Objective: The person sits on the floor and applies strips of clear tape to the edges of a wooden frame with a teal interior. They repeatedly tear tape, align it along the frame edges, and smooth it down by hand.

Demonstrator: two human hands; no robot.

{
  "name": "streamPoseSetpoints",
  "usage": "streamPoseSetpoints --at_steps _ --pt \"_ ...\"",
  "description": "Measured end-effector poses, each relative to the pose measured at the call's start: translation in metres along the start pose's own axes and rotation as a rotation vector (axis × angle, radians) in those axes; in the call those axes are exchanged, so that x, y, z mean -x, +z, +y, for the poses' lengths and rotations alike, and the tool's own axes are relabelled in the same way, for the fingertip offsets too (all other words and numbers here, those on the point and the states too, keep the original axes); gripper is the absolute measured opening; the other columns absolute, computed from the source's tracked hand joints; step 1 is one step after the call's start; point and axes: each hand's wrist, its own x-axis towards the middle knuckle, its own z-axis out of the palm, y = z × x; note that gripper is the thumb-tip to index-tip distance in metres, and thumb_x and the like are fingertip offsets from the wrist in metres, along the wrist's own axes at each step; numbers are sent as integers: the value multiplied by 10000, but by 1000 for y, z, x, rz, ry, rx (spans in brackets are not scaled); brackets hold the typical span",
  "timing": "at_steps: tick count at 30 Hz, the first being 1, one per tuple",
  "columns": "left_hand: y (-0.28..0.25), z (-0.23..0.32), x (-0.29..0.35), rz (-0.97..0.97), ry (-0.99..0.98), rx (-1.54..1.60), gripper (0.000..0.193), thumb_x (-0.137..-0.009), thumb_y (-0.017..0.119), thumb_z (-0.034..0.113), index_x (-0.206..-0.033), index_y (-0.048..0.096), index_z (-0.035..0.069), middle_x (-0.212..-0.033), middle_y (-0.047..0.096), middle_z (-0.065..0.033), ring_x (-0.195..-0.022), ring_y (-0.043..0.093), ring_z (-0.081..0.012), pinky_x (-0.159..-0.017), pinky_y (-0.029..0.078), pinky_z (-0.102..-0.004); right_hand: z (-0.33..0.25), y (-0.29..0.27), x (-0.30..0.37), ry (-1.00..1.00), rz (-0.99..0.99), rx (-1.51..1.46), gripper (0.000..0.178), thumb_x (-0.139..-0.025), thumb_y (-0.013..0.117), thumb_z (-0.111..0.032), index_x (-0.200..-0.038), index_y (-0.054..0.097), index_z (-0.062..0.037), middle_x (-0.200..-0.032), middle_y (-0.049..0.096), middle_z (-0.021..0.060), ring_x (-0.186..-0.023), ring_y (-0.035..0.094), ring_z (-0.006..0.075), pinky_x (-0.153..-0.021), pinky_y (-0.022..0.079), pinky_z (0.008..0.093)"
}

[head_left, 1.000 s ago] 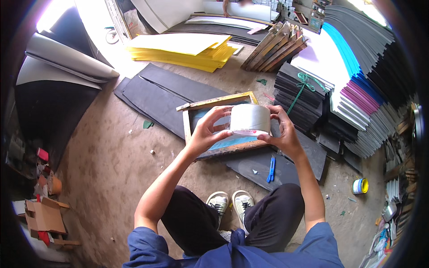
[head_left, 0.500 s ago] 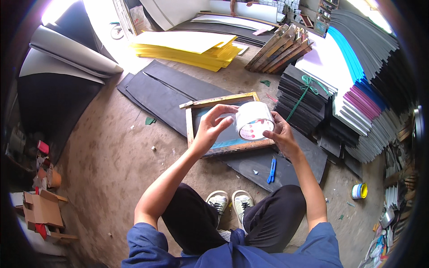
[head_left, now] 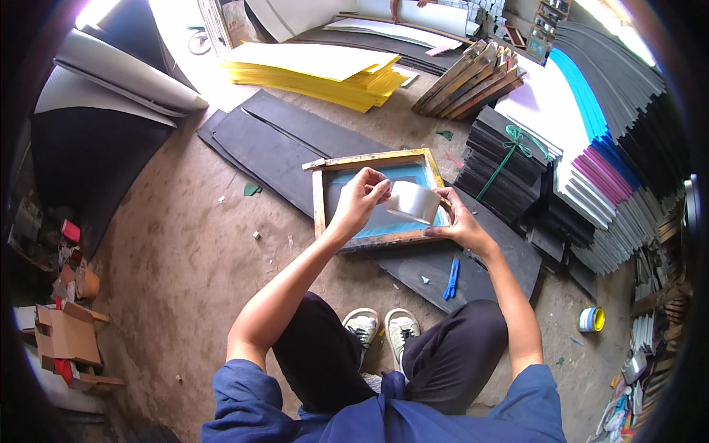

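Observation:
A wide roll of clear, silvery packing tape [head_left: 413,202] is held up over a wood-framed screen. My right hand [head_left: 467,223] grips its right side, thumb below and fingers behind. At the roll's left edge my left hand [head_left: 360,201] has thumb and forefinger pinched together on the tape; whether a loose end is lifted is too small to tell. Beneath both hands lies the wooden frame [head_left: 319,203] with blue-bordered mesh, resting on dark foam sheets [head_left: 281,151]. A blue utility knife [head_left: 452,279] lies on the foam, closer to my knees.
Yellow sheets [head_left: 310,74] are stacked ahead, beside leaning wooden frames [head_left: 469,81]. On the right stand a black foam bundle [head_left: 495,162] tied with green string and a small yellow-and-blue can [head_left: 591,320]. A cardboard box [head_left: 70,336] sits at left. Another person's hand [head_left: 395,9] shows at the back.
The roll has turned, so its outer face shows instead of its printed core. My left fingers have closed from spread to a pinch at its edge.

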Motion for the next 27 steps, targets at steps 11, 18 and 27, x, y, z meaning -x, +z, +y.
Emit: streamPoseSetpoints --at_steps 11,18,27 --pt "-3 16 6 60 56 -372 136 -845 578 89 -858 503 -24 -783 600 -127 -698 594 -172 -653 468 -291 -33 7 2 115 10 300 260 -761 678 -140 -940 624 42 -853 663 108 -772 590 122 -731 456 287" --pt "14 33 15 1 298 -637 134 -802 598 64 -867 515 -18 -843 583 -159 -772 600 -280 -695 472 -345 -7 6 -3 305 75 502 332 -775 649 -220 -1006 593 12 -927 626 192 -887 602 330 -785 454 376" --pt "20 24 12 -252 355 -846 123 -798 558 96 -892 577 19 -858 578 -151 -796 589 -323 -696 468 -385 3 35 -19 -156 114 262 643 -703 732 -255 -1205 382 -57 -971 595 125 -951 584 238 -873 431 361"
